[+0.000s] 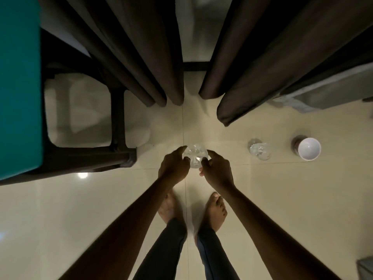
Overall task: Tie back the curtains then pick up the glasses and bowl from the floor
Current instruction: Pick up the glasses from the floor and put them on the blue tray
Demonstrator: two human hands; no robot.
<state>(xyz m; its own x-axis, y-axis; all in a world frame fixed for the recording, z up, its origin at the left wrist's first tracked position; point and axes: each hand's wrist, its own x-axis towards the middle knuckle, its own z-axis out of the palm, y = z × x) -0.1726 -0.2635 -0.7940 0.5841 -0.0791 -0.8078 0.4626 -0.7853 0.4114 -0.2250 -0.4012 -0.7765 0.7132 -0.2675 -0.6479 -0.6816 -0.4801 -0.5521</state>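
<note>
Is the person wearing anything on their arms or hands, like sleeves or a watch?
No. The left forearm and right forearm are bare, with no sleeves in view. The left hand and right hand have no gloves, and I see no watch, bracelet or rings on the fingers, though the light is dim.

Glossy tile floor point(262, 199); clear glass point(195, 156); matt cloth curtains point(141, 57).

left grip point(174, 166), right grip point(217, 171), both round glass point(194, 154)
</note>
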